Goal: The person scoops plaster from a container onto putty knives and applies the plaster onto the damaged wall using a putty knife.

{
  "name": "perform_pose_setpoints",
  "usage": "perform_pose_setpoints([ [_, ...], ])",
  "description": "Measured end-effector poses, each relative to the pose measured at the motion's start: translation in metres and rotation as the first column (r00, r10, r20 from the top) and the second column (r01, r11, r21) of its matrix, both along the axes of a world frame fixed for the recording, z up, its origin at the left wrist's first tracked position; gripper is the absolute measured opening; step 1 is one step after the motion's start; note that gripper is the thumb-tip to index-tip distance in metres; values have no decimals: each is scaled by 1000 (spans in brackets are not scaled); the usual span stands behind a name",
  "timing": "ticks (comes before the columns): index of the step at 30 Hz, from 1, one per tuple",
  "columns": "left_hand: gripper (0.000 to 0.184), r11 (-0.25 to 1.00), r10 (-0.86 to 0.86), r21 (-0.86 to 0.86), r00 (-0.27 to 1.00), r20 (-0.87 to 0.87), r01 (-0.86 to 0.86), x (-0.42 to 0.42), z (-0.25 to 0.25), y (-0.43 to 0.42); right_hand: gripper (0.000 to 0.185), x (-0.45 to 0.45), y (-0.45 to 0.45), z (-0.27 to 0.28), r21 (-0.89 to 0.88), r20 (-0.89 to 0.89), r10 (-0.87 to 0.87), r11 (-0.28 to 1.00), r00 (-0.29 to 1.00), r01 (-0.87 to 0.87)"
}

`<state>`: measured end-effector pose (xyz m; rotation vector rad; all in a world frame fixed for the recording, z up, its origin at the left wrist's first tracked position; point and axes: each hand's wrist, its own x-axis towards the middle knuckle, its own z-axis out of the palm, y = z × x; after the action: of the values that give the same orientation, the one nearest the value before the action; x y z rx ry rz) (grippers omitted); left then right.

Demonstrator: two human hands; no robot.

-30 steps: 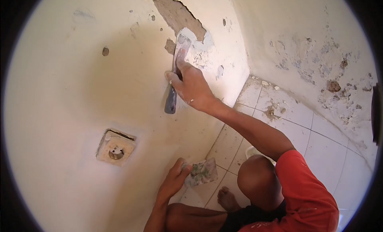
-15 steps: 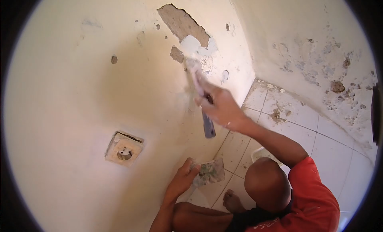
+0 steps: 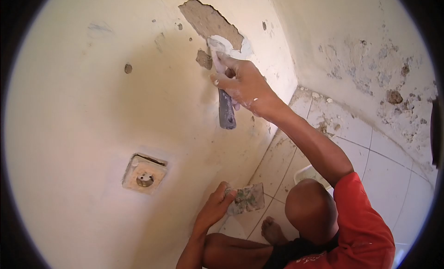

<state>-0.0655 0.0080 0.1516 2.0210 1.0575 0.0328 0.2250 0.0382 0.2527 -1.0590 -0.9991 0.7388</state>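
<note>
Head view: reaches up to one o'clock with right hand (image 3: 247, 86) closed round scraper (image 3: 226, 110); holds flat plate (image 3: 250, 199) in left hand (image 3: 214, 207), low at six o'clock.

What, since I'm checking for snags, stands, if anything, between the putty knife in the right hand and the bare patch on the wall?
Nothing visible: the right hand holds the putty knife, blade at the lower edge of the bare patch. The left hand and its flat plate are below.
</note>
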Motion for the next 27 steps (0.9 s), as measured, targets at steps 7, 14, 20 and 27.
perform_pose_setpoints([
  [7, 37, 1000, -9, 6, 1000, 30, 8, -1, -7, 4, 20, -7, -15, -36, 132, 199, -19, 991, 980, -7],
  [14, 35, 1000, 25, -16, 999, 47, -25, -4, -9, 2, 53, 46, -23, -44, -55, 382, -186, 973, 905, 223],
  [20, 35, 1000, 4, 30, 999, 46, -6, -2, -7, 3, 56, 70, 1, -49, 101, 422, -282, 959, 862, 265],
  [27, 36, 1000, 7, 8, 1000, 14, -7, -1, -8, 5, 51, 54, -8, -51, -23, 427, -149, 984, 892, 175],
])
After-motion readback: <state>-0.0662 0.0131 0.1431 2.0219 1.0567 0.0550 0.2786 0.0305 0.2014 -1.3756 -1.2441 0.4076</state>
